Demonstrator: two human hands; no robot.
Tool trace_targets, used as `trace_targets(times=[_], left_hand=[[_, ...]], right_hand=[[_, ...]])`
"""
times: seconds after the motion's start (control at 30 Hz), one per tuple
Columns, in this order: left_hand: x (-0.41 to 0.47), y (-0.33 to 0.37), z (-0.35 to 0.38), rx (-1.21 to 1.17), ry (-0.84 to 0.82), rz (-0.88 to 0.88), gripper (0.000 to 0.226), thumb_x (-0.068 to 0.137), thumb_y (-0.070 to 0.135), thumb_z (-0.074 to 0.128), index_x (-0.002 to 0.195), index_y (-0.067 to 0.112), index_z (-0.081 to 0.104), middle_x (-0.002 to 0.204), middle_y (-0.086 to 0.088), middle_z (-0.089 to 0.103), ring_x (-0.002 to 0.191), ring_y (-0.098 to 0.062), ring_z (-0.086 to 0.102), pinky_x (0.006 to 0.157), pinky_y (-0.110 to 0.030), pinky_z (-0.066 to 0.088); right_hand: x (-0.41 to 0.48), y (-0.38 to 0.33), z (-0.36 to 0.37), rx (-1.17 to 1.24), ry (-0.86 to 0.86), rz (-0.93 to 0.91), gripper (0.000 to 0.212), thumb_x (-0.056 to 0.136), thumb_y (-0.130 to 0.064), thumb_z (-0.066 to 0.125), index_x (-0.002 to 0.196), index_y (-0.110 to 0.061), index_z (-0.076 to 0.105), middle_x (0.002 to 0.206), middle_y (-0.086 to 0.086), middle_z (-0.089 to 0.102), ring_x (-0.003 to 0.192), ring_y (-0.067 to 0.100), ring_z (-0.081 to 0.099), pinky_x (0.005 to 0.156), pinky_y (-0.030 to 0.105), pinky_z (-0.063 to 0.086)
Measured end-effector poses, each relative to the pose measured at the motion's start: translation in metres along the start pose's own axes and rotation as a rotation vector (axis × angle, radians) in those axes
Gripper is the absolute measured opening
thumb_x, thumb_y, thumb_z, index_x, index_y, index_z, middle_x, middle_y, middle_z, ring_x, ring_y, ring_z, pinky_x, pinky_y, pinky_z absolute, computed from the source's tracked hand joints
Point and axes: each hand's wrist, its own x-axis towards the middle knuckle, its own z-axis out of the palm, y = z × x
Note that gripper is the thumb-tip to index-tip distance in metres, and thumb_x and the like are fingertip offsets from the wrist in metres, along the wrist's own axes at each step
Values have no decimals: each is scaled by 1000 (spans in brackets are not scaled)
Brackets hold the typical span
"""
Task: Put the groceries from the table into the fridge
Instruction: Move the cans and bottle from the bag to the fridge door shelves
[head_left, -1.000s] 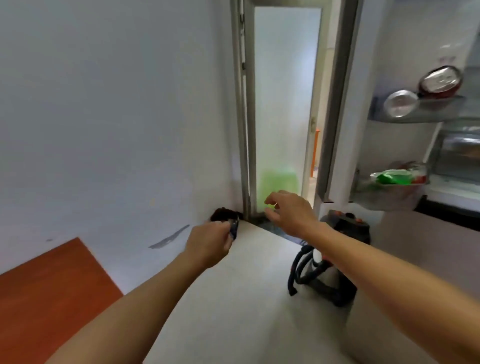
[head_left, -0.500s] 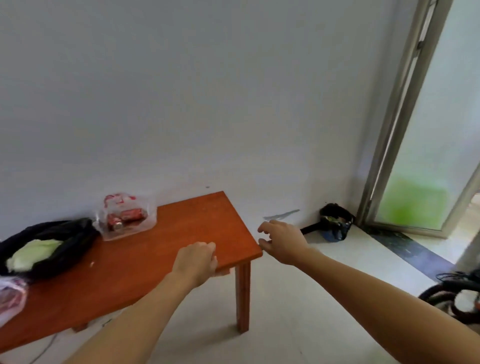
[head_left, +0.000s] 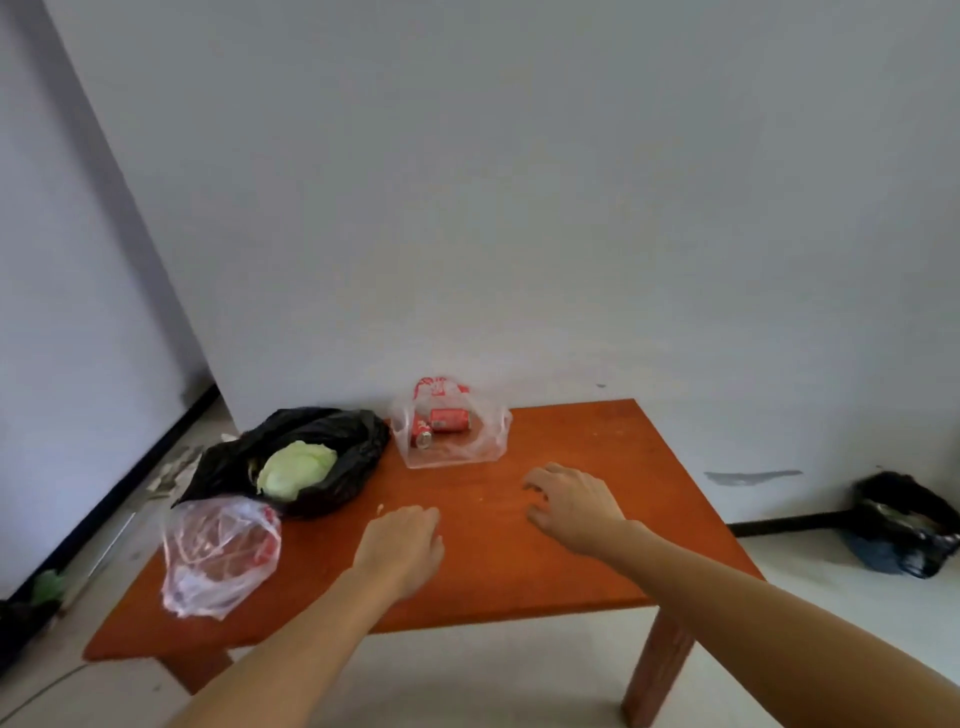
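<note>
The person has swung round from the doorway side of the room. The low orange-brown wooden table, which half a second back showed only its right end under the hands, now lies squarely in front of them, with both arms reached over its top.

The left hand hangs over the table's front middle, fingers loosely curled under and holding nothing. The right hand hovers over the table's centre, fingers spread and slack, also empty.

The clear plastic bag of red drink cans stands at the table's back edge, ahead and a little left of the right fingertips, with bare tabletop between. One can in it lies lengthwise along that edge; the other points end-on toward the person. I'd judge the right hand the nearer to it.

Toward the table's left end sits a black plastic bag holding a pale green cabbage. At the table's front left corner is a thin pinkish plastic bag with something red inside.
</note>
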Motion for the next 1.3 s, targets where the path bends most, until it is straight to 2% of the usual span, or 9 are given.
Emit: trace_targets(times=[0.23, 0.37, 0.53, 0.67, 0.8, 0.97, 1.1, 1.2, 1.3], left_hand=[[67, -68, 31, 40, -89, 16, 25, 97, 33, 39, 111, 20, 55, 112, 1, 59, 103, -19, 57, 87, -35, 48], [139, -105, 37, 80, -106, 39, 25, 96, 32, 38, 111, 20, 55, 111, 1, 58, 103, -18, 56, 85, -34, 46], [236, -129, 34, 99, -72, 100, 24, 95, 28, 38, 105, 16, 56, 112, -4, 59, 97, -26, 58, 80, -41, 49], [294, -140, 48, 141, -109, 240, 30, 97, 27, 36, 119, 13, 53, 119, -6, 56, 106, -26, 54, 88, -39, 44], [363, -162, 73, 225, -191, 346, 32, 97, 30, 37, 119, 13, 53, 123, -8, 55, 113, -27, 49, 95, -42, 34], [428, -210, 119, 292, -281, 440, 30, 96, 31, 37, 113, 15, 56, 118, -8, 59, 112, -29, 49, 94, -44, 33], [475, -249, 154, 265, -324, 409, 41, 97, 35, 38, 130, 13, 48, 135, -11, 50, 120, -31, 45, 102, -45, 33], [498, -269, 185, 161, -333, 338, 50, 96, 40, 38, 138, 14, 37, 141, -10, 44, 124, -31, 42, 105, -45, 32], [517, -284, 215, 70, -380, 285, 62, 92, 51, 43, 142, 16, 31, 143, -10, 42, 125, -30, 43, 105, -45, 34]], right_hand=[[130, 3, 38, -28, 9, -44, 31, 93, -35, 48, 122, -26, 56, 122, -4, 58, 108, 21, 59, 83, 34, 48], [216, 18, 47, -44, 5, -56, 33, 94, -35, 46, 123, -24, 56, 125, -1, 56, 118, 21, 52, 91, 37, 48], [315, 38, 58, -122, -84, -140, 28, 94, -37, 43, 112, -24, 60, 110, -1, 61, 101, 21, 59, 80, 35, 50], [371, 44, 77, -172, -232, -195, 26, 93, -38, 44, 108, -25, 61, 108, -1, 63, 97, 21, 61, 80, 35, 50], [427, 38, 99, -170, -340, -218, 28, 94, -43, 42, 101, -23, 62, 101, 2, 67, 91, 24, 62, 77, 37, 51], [484, 45, 145, -149, -524, -151, 30, 92, -36, 48, 108, -19, 68, 111, 5, 68, 101, 27, 62, 85, 39, 51], [531, 66, 187, -82, -606, -44, 36, 91, -40, 53, 124, -27, 58, 124, -2, 63, 112, 23, 59, 92, 41, 49], [553, 77, 213, -7, -626, 40, 43, 92, -40, 58, 132, -29, 53, 128, -2, 61, 112, 21, 58, 95, 37, 46], [567, 87, 236, 89, -613, 99, 43, 89, -40, 63, 130, -27, 55, 121, -4, 64, 105, 17, 61, 90, 28, 46]])
